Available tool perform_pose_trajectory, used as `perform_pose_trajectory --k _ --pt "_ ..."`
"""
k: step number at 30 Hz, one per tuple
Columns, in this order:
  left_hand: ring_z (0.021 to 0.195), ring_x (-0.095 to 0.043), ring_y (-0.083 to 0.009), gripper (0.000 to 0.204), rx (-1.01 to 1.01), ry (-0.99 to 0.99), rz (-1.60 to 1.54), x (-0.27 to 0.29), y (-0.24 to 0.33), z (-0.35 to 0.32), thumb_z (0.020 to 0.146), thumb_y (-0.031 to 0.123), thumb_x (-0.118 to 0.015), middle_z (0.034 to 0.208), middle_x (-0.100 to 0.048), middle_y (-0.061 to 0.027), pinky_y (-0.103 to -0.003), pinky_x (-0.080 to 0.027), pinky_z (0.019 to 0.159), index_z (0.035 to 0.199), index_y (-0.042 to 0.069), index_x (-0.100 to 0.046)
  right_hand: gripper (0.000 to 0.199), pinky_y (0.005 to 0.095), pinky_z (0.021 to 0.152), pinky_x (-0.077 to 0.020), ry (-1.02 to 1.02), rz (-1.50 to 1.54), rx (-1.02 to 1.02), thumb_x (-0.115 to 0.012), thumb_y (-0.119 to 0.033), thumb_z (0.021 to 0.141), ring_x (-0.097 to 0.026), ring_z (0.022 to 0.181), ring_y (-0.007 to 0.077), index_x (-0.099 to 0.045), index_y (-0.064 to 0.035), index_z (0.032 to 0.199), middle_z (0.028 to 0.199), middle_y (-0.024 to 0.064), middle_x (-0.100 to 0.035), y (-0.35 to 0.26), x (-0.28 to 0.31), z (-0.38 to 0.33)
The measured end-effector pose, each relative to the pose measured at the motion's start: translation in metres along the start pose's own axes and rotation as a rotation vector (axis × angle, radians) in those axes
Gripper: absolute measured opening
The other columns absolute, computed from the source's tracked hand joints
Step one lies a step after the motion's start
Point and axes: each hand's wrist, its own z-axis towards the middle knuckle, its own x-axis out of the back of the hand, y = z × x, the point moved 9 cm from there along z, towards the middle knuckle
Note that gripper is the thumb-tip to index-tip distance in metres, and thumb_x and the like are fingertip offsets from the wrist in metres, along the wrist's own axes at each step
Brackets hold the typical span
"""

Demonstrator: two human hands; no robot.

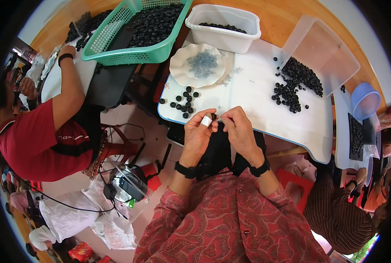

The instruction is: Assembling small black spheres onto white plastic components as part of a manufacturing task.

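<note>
At the table's near edge my left hand (pixel 198 133) is closed, with white tape round a finger. Between its fingertips it pinches a small black round part (pixel 213 116), partly hidden by the fingers. Close beside it, my right hand (pixel 239 133) has thumb and forefinger pressed together; whatever sits in that pinch is too small to make out. Several loose black round parts (pixel 189 99) lie on the table left of my hands. Beyond them a white scalloped plate (pixel 178 65) holds a heap of tiny clear bluish pieces (pixel 203 64).
A green basket (pixel 160 52) and a white tub (pixel 221 42) of black parts stand at the back. On the right, a tipped clear bin (pixel 331 52) spills black parts (pixel 289 97) onto the white table (pixel 252 87). A co-worker in a red shirt (pixel 33 140) sits at left.
</note>
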Motion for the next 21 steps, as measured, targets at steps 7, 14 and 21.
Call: perform_pose_trajectory --k 7,14,21 --pt "0.081 -0.059 -0.0139 0.025 0.008 -0.016 0.076 -0.012 0.002 -0.008 0.102 0.003 -0.057 0.095 -0.063 -0.0062 -0.027 -0.049 0.073 0.123 -0.007 -0.064 0.007 0.0381 0.062 -0.051 -0.031 -0.072 0.018 -0.06 -0.003 0.096 -0.063 0.07 0.0279 -0.056 -0.0005 0.101 0.094 0.0142 -0.055 -0.004 0.001 -0.005" --pt "0.079 -0.062 -0.0107 0.024 -0.028 -0.038 0.218 -0.02 0.001 -0.014 0.103 0.007 -0.058 0.096 -0.064 -0.0042 -0.024 -0.052 0.071 0.122 -0.005 -0.067 0.01 0.0432 0.064 -0.0515 -0.039 -0.165 0.069 -0.063 -0.003 0.093 -0.063 0.076 0.0359 -0.056 -0.001 0.101 0.094 0.0156 -0.056 -0.012 0.009 -0.01" --pt "0.078 -0.061 -0.0117 0.023 0.007 -0.059 0.273 -0.03 -0.008 -0.014 0.103 0.003 -0.056 0.095 -0.066 -0.0057 -0.025 -0.051 0.069 0.121 -0.005 -0.066 0.009 0.0371 0.063 -0.0535 -0.012 -0.042 0.004 -0.063 -0.003 0.095 -0.067 0.073 0.027 -0.055 -0.0004 0.099 0.091 0.0128 -0.057 -0.005 0.02 -0.013"
